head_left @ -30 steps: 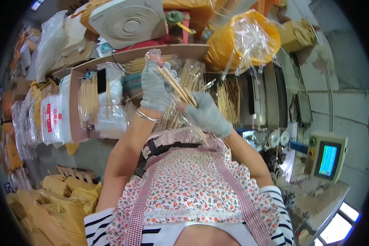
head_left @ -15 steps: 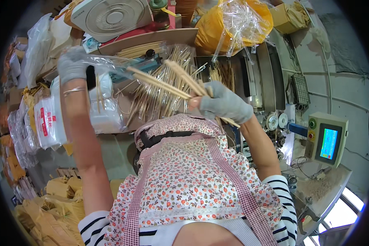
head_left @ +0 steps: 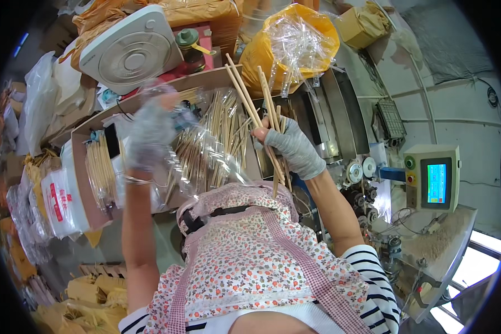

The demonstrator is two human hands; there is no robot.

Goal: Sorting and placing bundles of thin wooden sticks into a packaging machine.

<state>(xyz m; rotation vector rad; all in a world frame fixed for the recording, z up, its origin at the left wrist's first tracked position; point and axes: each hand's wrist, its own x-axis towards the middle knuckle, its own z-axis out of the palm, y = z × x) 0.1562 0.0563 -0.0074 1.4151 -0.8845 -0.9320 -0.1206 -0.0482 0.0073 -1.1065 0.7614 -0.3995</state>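
Several pale wooden chopsticks (head_left: 242,92) are gripped in my right hand (head_left: 295,146), which wears a grey fingerless glove. They fan into two groups above the thumb, and their lower ends come out beneath the hand. My left hand (head_left: 150,133), gloved alike, is raised over the left part of the bin, its fingers smeared by motion. Clear plastic film (head_left: 222,162) streaks beside and below it; whether the fingers hold it cannot be made out. Beneath lie many loose chopsticks (head_left: 220,125), some in clear wrappers, in a cardboard-sided bin (head_left: 206,78).
Another bundle of chopsticks (head_left: 98,170) lies at the bin's left end, near white plastic packs (head_left: 61,200). Behind stand a white box fan (head_left: 131,53), a green-lidded jar (head_left: 190,47) and a yellow bag (head_left: 256,55) of clear film. At right are metal machinery and a control screen (head_left: 435,181).
My left hand has swung right and down, away from the chopstick ends, with the film trailing loosely. My right hand has turned the chopsticks more upright. The view has shifted slightly.
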